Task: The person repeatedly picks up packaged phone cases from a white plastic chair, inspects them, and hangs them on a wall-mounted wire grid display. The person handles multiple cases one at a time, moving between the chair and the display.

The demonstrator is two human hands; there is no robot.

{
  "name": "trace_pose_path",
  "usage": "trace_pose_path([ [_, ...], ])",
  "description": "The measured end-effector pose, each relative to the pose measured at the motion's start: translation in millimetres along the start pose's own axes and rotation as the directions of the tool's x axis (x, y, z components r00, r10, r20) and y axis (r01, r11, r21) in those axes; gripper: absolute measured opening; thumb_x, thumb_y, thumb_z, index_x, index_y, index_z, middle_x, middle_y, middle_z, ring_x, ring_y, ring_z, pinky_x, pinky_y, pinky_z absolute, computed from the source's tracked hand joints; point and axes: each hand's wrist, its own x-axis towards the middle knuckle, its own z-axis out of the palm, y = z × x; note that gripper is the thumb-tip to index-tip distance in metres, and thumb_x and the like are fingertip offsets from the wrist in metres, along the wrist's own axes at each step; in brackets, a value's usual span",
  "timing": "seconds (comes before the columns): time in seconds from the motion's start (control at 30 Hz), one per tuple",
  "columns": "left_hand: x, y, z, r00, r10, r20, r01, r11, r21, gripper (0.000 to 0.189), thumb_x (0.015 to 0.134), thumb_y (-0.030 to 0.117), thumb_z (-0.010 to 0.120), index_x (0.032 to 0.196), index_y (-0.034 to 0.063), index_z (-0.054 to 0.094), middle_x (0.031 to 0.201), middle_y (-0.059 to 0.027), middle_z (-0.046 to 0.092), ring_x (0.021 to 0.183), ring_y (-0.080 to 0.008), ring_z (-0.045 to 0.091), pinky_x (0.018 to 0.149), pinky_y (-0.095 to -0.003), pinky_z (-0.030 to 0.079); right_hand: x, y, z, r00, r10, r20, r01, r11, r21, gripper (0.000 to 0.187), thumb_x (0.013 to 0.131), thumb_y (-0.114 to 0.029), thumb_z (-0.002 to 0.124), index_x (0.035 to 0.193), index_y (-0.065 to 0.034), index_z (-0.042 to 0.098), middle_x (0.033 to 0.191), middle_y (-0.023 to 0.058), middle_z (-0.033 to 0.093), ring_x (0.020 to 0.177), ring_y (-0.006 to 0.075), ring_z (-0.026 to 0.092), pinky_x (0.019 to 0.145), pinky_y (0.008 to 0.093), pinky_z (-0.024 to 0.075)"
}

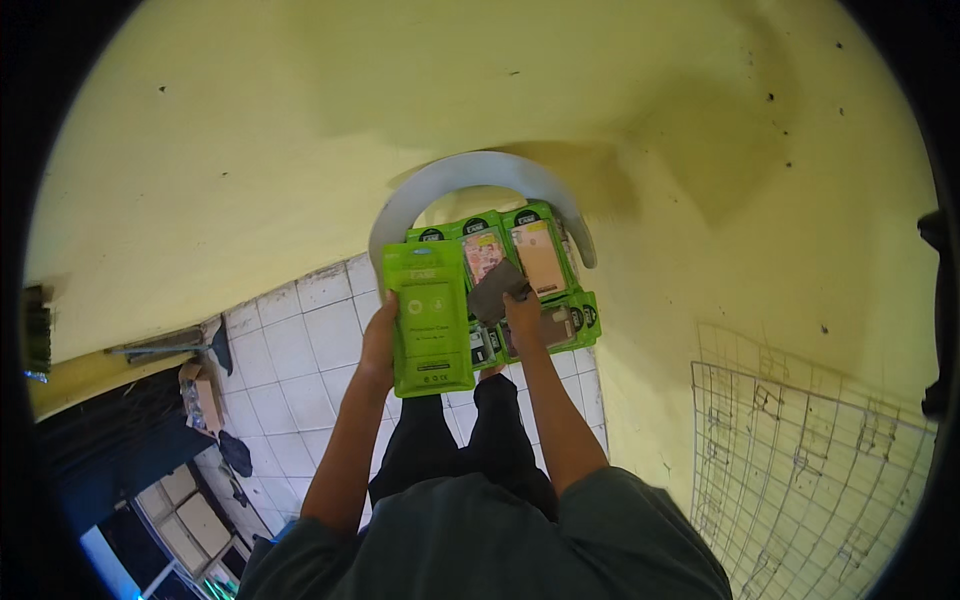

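Note:
My left hand grips a green phone case package by its left edge, its printed back turned up. In my right hand is a crumpled dark grey cloth, pinched at its right side and apart from the package. Beneath both hands lie several more green packages with clear windows. One of these shows a pink phone case, another a patterned case. A package with a dark case lies sideways at the lower right, partly covered by my right hand. What supports the packages is hidden.
A curved grey-white band arches around the far side of the packages, by the yellow wall. White floor tiles lie below. A wire grid leans at the right. On the left are a broom and a cardboard box.

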Motion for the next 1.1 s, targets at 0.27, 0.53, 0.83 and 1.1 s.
trace_pose_path([
  [0.27, -39, -6, 7, 0.999, -0.015, -0.051, 0.013, 0.999, -0.033, 0.056, 0.111, 0.048, 0.038, 0.137, 0.0018, 0.056, 0.124, -0.0141, 0.068, 0.107, -0.0247, 0.069, 0.093, -0.0380, 0.057, -46, -35, -37, 0.995, -0.100, 0.006, 0.088, 0.849, -0.520, 0.074, 0.085, -0.033, 0.080, 0.139, 0.0078, 0.051, 0.136, 0.0312, 0.059, 0.128, 0.0422, 0.057, 0.107, 0.0459, 0.0459],
  [0.53, -122, -9, -52, 0.977, 0.063, 0.204, 0.030, 0.906, -0.423, 0.052, 0.107, 0.047, 0.052, 0.137, 0.0036, 0.055, 0.086, -0.0009, 0.056, 0.061, -0.0088, 0.054, 0.050, -0.0196, 0.048, -203, -177, -41, 0.630, -0.345, 0.696, 0.128, 0.930, 0.345, 0.057, 0.105, -0.031, 0.059, 0.153, -0.0031, 0.045, 0.141, 0.0141, 0.062, 0.128, 0.0265, 0.059, 0.109, 0.0393, 0.0441],
  [0.83, -251, -37, -205, 0.419, 0.512, 0.750, 0.210, 0.749, -0.628, 0.065, 0.101, 0.061, 0.050, 0.140, 0.0088, 0.053, 0.075, -0.0036, 0.051, 0.049, -0.0130, 0.046, 0.045, -0.0249, 0.037, -423, -212, 62, 0.408, -0.405, 0.818, -0.073, 0.879, 0.471, 0.074, 0.094, -0.009, 0.076, 0.152, 0.0019, 0.031, 0.129, 0.0195, 0.065, 0.120, 0.0213, 0.063, 0.103, 0.0359, 0.0505],
  [1.1, -387, -67, -362, 0.722, 0.625, 0.298, -0.514, 0.772, -0.373, 0.050, 0.098, 0.042, 0.067, 0.129, 0.0023, 0.060, 0.109, -0.0158, 0.069, 0.097, -0.0291, 0.071, 0.081, -0.0390, 0.057, -599, -200, 167, 0.256, -0.378, 0.890, 0.161, 0.924, 0.346, 0.054, 0.092, -0.004, 0.076, 0.137, 0.0032, 0.047, 0.118, 0.0149, 0.069, 0.106, 0.0175, 0.067, 0.095, 0.0323, 0.0535],
])
